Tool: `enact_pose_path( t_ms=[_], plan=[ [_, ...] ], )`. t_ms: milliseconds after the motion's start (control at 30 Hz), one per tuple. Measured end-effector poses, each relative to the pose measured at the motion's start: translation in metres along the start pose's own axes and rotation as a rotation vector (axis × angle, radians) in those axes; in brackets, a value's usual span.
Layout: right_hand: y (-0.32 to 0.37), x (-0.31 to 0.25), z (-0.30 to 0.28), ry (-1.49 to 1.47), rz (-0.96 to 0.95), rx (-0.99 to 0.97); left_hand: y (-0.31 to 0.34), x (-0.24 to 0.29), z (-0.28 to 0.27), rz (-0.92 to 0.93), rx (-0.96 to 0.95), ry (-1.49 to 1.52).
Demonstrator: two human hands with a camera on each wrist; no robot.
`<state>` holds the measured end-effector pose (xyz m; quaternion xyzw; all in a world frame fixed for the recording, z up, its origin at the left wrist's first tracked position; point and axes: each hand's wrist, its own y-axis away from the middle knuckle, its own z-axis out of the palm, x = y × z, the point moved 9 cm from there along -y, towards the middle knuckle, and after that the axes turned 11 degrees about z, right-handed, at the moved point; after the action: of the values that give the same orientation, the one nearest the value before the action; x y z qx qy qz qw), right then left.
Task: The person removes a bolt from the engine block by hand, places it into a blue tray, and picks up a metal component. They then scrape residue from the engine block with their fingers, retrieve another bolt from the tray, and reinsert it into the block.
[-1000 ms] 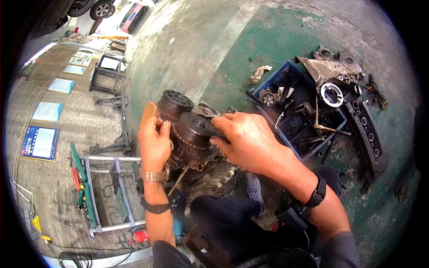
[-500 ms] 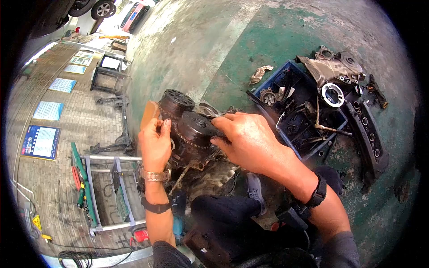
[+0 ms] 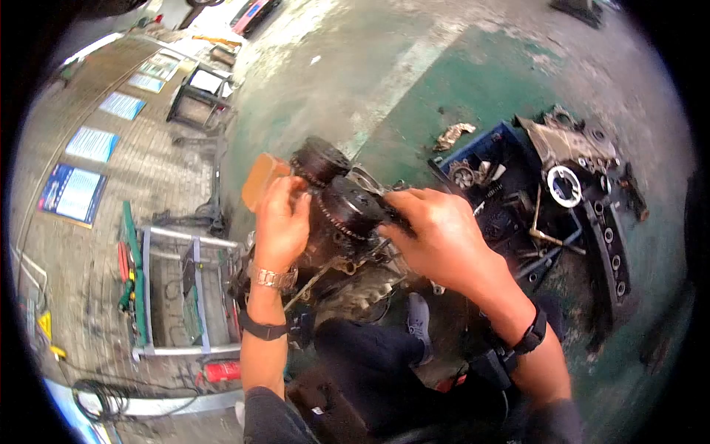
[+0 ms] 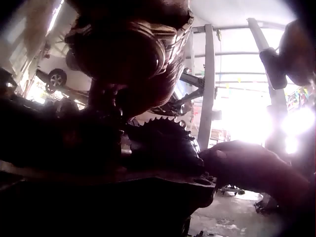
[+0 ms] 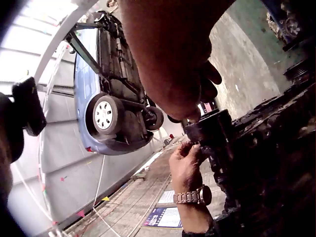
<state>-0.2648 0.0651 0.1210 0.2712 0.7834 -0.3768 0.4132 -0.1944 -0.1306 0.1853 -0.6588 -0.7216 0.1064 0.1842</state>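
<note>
Two dark round wheels top a greasy engine assembly: the farther wheel [image 3: 320, 158] and the nearer toothed wheel [image 3: 350, 207], whose teeth also show as a toothed rim [image 4: 165, 126] in the left wrist view. My right hand [image 3: 444, 233] grips the nearer wheel's right edge, fingers above and thumb lower. My left hand [image 3: 284, 226] is at the wheels' left side, its fingers bent close to the metal; the right wrist view shows this left hand [image 5: 187, 173] against a dark cylinder [image 5: 210, 126]. An orange-brown flat piece [image 3: 262, 181] lies behind the left fingers; whether they hold it is unclear.
A blue crate [image 3: 497, 140] of metal parts stands on the right, beside a large cover [image 3: 555, 144], a pale ring [image 3: 564, 186] and a long dark part [image 3: 610, 259]. A metal frame [image 3: 185, 296] and a red cylinder [image 3: 222, 371] are on the left.
The head view has shifted and tilted, so the engine and both hands appear further right. More of the orange-brown piece shows. Both hands keep nearly the same places at the wheels.
</note>
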Motion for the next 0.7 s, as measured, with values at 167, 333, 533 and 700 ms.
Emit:
enact_pose_path(
  t_ms=[167,333,533,700],
  plan=[
    [-0.001,-0.002,-0.003,0.003,0.041,-0.033,0.013,-0.031,0.007,-0.181,0.126,0.337],
    [-0.003,-0.002,0.003,-0.018,0.069,-0.029,0.007,-0.025,-0.002,-0.29,0.059,0.148],
    [-0.003,-0.001,0.009,-0.019,0.076,-0.051,0.002,-0.012,-0.001,-0.211,0.013,0.057],
    [-0.003,0.001,0.008,0.03,0.051,-0.033,-0.002,-0.003,0.0,-0.142,-0.039,-0.09]
  ],
)
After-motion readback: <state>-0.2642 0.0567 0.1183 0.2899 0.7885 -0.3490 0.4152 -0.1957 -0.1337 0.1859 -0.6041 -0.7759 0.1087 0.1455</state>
